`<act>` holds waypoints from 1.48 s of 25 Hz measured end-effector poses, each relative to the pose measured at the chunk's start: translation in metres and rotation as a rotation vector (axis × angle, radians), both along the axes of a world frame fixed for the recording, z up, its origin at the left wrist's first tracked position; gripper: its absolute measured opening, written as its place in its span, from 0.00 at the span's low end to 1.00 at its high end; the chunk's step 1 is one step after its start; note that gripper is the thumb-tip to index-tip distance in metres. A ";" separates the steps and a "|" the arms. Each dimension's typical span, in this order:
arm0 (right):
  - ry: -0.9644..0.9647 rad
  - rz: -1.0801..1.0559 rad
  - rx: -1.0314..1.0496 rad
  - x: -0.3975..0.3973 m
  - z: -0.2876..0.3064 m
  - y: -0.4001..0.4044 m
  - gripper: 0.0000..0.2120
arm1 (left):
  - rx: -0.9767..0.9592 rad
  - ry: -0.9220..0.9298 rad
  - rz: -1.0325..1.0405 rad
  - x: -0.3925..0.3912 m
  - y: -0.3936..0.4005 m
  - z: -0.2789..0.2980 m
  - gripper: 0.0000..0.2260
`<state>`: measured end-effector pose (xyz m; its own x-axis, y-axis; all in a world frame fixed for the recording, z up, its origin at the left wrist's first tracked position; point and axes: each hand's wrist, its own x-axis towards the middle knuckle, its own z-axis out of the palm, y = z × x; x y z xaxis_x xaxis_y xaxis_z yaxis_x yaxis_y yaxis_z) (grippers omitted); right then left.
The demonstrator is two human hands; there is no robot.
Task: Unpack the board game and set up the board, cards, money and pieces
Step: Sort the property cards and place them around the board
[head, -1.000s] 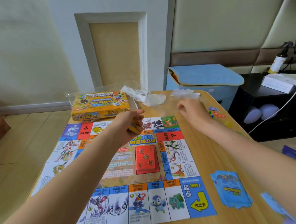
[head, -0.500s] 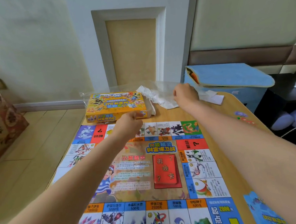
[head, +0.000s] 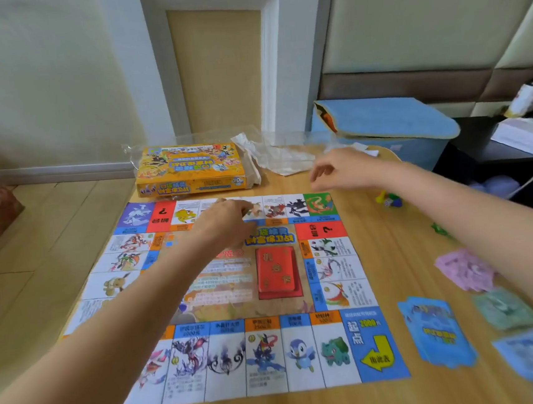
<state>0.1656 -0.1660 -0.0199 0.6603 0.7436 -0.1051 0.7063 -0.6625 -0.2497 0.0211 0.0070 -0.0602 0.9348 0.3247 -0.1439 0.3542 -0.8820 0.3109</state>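
thin paper board (head: 268, 299) spread flat on worktop (head: 394, 254), probably light, floppy, best lifted by an edge; left hand (head: 224, 220) curled over far row, grip unclear; right hand (head: 340, 170) loosely curled, empty.

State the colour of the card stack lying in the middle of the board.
Red, with gold characters; the card stack shows in the head view.

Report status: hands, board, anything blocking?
Left hand over board top edge, grip unclear. Right hand empty near plastic wrap. Red cards placed. Nothing blocking.
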 end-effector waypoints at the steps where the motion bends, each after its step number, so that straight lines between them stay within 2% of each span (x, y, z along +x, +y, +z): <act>1: 0.052 0.048 -0.089 -0.015 0.005 -0.014 0.14 | 0.008 0.008 -0.021 -0.002 -0.005 0.002 0.21; 6: 0.138 0.079 -0.490 -0.073 0.005 -0.088 0.23 | 0.113 0.215 -0.105 -0.018 -0.020 0.006 0.22; 10: 0.119 0.036 -0.782 -0.109 -0.007 -0.119 0.32 | 0.025 0.373 -0.122 -0.031 -0.036 0.004 0.15; 15: 0.130 0.080 -0.614 -0.134 -0.012 -0.131 0.28 | -0.101 0.355 -0.104 -0.041 -0.046 0.008 0.10; 17: 0.133 0.106 -0.615 -0.142 -0.014 -0.134 0.28 | -0.157 0.329 -0.085 -0.041 -0.047 0.007 0.09; 22: 0.127 0.162 -0.632 -0.160 -0.017 -0.144 0.29 | -0.205 0.287 -0.052 -0.038 -0.056 0.007 0.22; 27: 0.112 0.195 -0.693 -0.166 -0.017 -0.152 0.25 | -0.201 0.292 -0.056 -0.032 -0.059 0.008 0.22; 30: 0.133 0.134 -0.505 -0.148 -0.005 -0.145 0.21 | -0.173 0.293 -0.065 -0.032 -0.063 0.009 0.23; 33: 0.079 0.057 -0.307 -0.120 -0.007 -0.131 0.29 | -0.148 0.297 -0.083 -0.032 -0.070 0.011 0.24; 35: 0.082 0.062 -0.317 -0.111 -0.017 -0.123 0.32 | -0.142 0.303 -0.090 -0.029 -0.072 0.011 0.25; 37: 0.071 0.070 -0.349 -0.107 -0.025 -0.118 0.31 | -0.122 0.305 -0.096 -0.025 -0.072 0.010 0.26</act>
<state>0.0586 -0.2843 -0.0444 0.5911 0.6978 -0.4045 0.7418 -0.6672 -0.0670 -0.0037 -0.0653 -0.0497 0.8683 0.2005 -0.4538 0.3644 -0.8784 0.3092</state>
